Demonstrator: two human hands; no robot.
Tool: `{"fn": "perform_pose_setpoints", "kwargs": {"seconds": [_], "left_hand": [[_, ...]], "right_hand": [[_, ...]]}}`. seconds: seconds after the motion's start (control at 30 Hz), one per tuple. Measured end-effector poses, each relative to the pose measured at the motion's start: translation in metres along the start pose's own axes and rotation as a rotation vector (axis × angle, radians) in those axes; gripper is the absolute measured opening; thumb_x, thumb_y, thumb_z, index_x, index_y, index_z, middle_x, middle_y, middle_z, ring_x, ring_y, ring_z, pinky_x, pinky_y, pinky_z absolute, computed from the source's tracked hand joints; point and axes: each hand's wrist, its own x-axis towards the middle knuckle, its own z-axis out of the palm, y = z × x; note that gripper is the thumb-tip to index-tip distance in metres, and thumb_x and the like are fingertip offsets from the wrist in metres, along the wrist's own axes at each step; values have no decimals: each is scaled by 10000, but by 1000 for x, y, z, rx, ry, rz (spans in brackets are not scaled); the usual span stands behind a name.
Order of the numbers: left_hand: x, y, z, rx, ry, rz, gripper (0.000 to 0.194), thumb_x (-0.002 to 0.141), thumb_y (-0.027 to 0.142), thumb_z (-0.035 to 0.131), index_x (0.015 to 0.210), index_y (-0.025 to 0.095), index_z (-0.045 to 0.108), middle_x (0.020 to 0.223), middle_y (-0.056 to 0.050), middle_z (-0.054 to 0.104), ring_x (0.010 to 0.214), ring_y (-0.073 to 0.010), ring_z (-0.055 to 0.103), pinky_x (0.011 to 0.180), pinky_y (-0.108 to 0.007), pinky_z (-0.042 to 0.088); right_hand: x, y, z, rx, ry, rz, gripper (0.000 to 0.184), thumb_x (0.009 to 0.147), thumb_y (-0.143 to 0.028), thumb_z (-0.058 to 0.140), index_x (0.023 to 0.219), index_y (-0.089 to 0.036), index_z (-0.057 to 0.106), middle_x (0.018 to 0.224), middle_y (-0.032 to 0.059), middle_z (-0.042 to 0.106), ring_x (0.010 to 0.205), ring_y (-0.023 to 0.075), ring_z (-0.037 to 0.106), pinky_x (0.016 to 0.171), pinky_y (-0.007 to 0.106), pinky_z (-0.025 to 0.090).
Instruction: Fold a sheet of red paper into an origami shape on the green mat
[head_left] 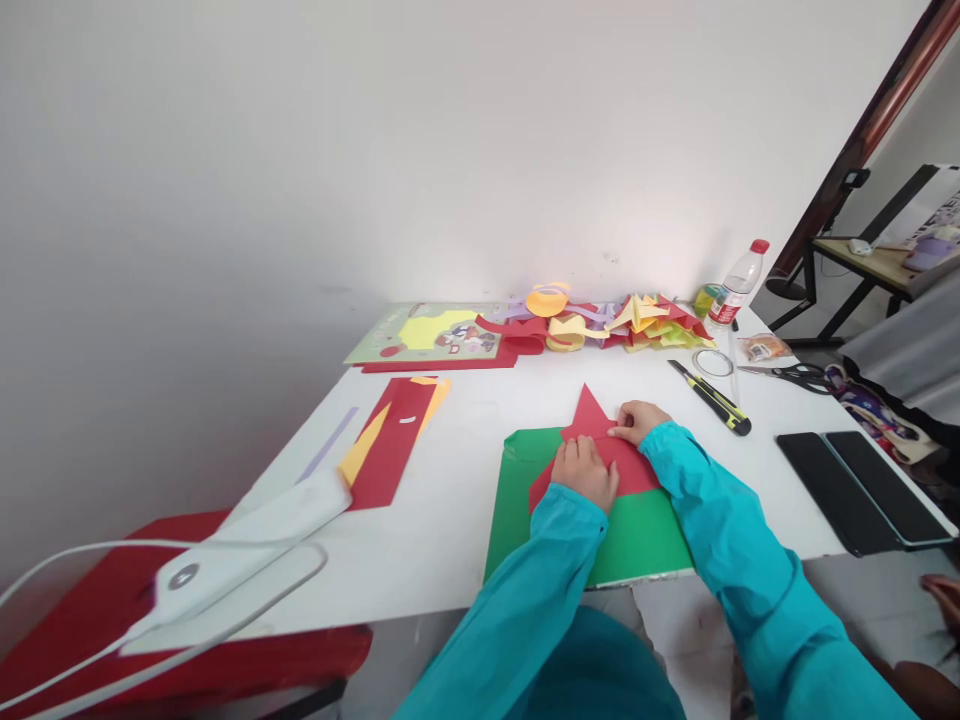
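A red folded paper star rests on a green cutting mat near the table's front edge. One of its points sticks up toward the wall, and other parts are covered by my hands. My left hand lies over the star's middle, fingers stretched out and pressing it down. With thumb and fingertips brought together, my right hand pinches the paper at the star's upper right. A crease or edge runs between the two hands.
To the right lie a box cutter, scissors, a wire coil and a dark phone. A bottle stands behind them. Paper decorations line the wall. Red paper strips and a white power strip are left.
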Motion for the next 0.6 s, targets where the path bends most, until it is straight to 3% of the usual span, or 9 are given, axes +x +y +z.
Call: {"fn": "perform_pose_setpoints", "kwargs": {"seconds": [0.17, 0.3, 0.6], "left_hand": [[2, -1, -3, 15, 18, 23, 466, 767, 349, 483, 1061, 7, 600, 940, -171, 563, 899, -291, 466, 821, -408, 358], [3, 0, -5, 25, 26, 25, 487, 764, 347, 485, 1086, -5, 580, 898, -165, 558, 852, -282, 463, 775, -403, 368], [4, 2, -5, 43, 10, 38, 491, 748, 329, 498, 1084, -22, 572, 900, -164, 541, 841, -285, 459, 776, -411, 358]], "right_hand": [[-1, -7, 2, -78, 47, -35, 366, 679, -560, 604, 606, -203, 570, 748, 31, 606, 773, 179, 522, 651, 268, 360], [0, -13, 5, -115, 59, -2, 436, 657, -635, 569, 581, -206, 573, 735, 48, 612, 758, 205, 526, 640, 292, 350], [7, -8, 4, -71, 19, 18, 410, 615, -634, 608, 578, -225, 592, 695, 2, 635, 686, 170, 540, 588, 266, 334]]}}
